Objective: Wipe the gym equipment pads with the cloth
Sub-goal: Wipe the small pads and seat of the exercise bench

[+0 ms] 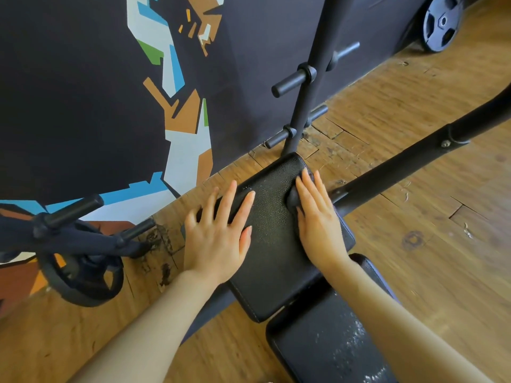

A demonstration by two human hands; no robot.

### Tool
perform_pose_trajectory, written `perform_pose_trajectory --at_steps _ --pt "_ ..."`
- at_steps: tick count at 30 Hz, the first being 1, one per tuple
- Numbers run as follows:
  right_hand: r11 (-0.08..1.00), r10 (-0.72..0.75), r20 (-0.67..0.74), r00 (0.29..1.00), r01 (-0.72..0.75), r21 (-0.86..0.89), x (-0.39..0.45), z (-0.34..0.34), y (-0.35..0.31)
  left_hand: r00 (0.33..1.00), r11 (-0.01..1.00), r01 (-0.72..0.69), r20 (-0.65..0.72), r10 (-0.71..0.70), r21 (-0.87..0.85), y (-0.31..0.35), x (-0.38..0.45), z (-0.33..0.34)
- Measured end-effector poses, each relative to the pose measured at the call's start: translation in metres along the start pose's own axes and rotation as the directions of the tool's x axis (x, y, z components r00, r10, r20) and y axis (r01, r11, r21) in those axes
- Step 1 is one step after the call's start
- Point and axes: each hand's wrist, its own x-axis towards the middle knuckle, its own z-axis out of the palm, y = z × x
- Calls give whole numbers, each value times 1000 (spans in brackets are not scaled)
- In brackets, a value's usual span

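The right hand (pixel 318 217) presses the cloth (pixel 293 199) flat at the pad's (pixel 272 230) 1 o'clock corner; the left hand (pixel 218 230), fingers spread, steadies its 9 o'clock edge.

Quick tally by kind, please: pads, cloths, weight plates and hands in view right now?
Black textured vinyl pads: 2
Dark crumpled cloth under the right hand: 1
Black round weight plates: 2
Bare hands: 2, left hand, right hand
Total: 7

Cloth (pixel 293 199) mostly hidden under right hand (pixel 318 217); nearer pad (pixel 318 344), perhaps wet, cut by bottom edge.
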Motion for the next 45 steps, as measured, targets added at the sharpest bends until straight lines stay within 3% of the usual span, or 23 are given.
perform_pose_trajectory --at_steps 4,8,12,21,29,38,42,45 --pt "999 -42 51 998 43 -2 -40 -2 0 1000 1000 1 -16 -2 -21 1 0 0" --pt "991 -120 53 991 123 -52 24 5 -14 999 1000 0 -33 0 -12 0 2 1" --pt "998 -65 -33 997 64 -26 68 15 -27 999 1000 3 -33 -2 15 0 2 1" --pt "996 -90 90 992 91 -9 -80 12 -24 1000 1000 11 0 -11 5 1 -1 4" --pt "1000 4 -85 996 -5 -10 60 25 -42 999 1000 -20 -49 19 -5 -1 -1 4" --pt "996 -89 40 995 89 -13 -81 27 -46 998 998 -11 -57 8 -58 -1 -4 3" --pt "979 -199 62 978 200 -23 -19 29 -54 995 993 6 -102 -17 -114 -2 -6 6" --pt "989 -147 4 989 147 -32 52 36 -65 988 988 -18 -157 -7 -155 -4 -7 8"
